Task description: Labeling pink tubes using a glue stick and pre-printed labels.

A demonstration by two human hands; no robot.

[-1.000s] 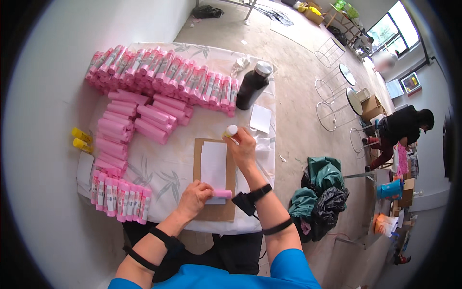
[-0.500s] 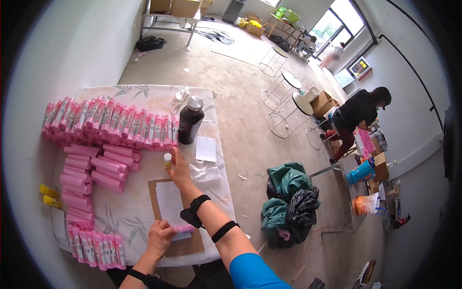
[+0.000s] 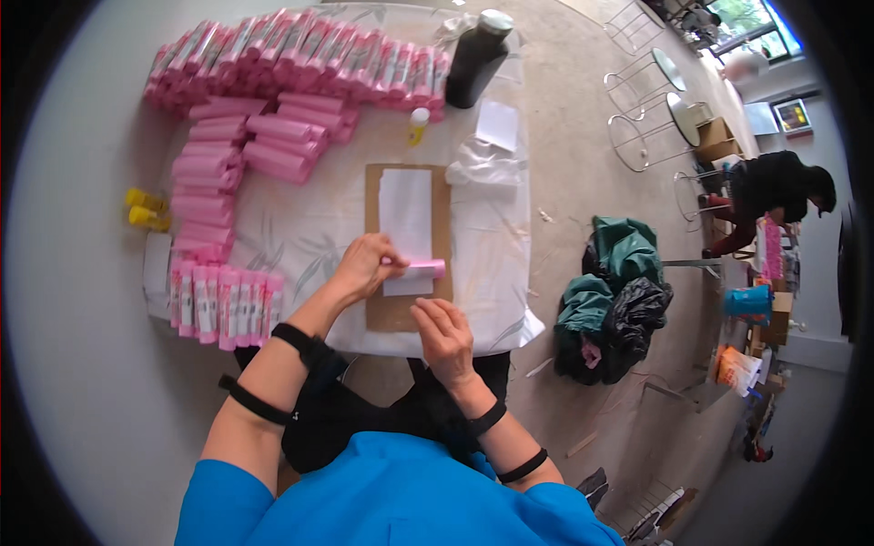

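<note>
My left hand grips a pink roll lying on a white paper sheet, which rests on a brown cardboard board at the table's near edge. My right hand hovers with fingers apart just below the roll, over the board's lower end, holding nothing. A small glue bottle with a white cap stands beyond the board.
Several pink rolls are stacked across the far and left parts of the table; a row of labelled ones lies near the left edge. A dark bottle, yellow items and bags on the floor. Another person works at right.
My right hand set down the glue bottle far on the table and drew back to the board's near end. My left hand stays on the pink roll. The view tilted.
</note>
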